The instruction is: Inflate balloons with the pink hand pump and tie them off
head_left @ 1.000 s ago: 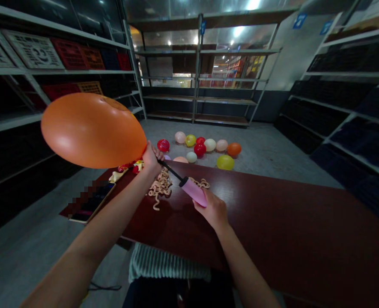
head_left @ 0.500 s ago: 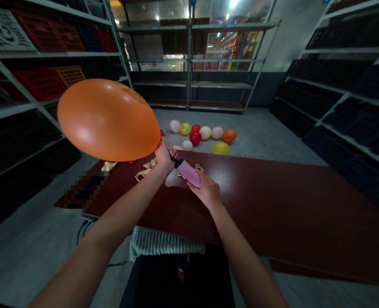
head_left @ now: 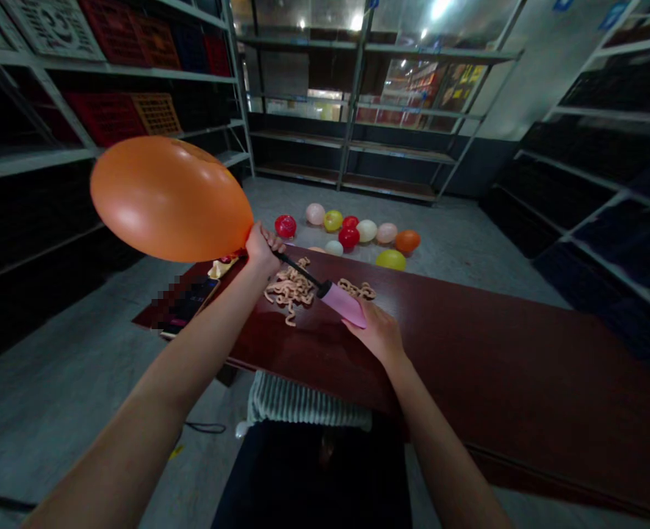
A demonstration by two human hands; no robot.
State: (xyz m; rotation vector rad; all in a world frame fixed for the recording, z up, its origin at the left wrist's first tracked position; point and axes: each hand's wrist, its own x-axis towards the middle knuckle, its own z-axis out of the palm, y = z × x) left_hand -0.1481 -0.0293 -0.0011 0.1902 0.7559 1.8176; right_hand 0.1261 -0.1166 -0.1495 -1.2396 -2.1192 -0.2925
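Observation:
A large inflated orange balloon hangs in the air over the table's left end. My left hand is closed around the balloon's neck and the front end of a hand balloon pump; the nozzle itself is hidden by the fingers. My right hand grips the pump's pink barrel. Between the two hands a long stretch of the pump's thin black rod shows. Under the pump, tan twisted strands, perhaps uninflated balloons, lie in a heap, with a smaller pile beyond the barrel.
A phone, partly blurred out, lies on the left end of the dark red table, near a pale yellow item. Several inflated balloons, including a red one, rest on the floor beyond. Shelving with crates lines the left.
My right hand and the pink barrel have drawn away from my left hand, exposing the black rod. The balloon stays in my left hand. The view has shifted a little left.

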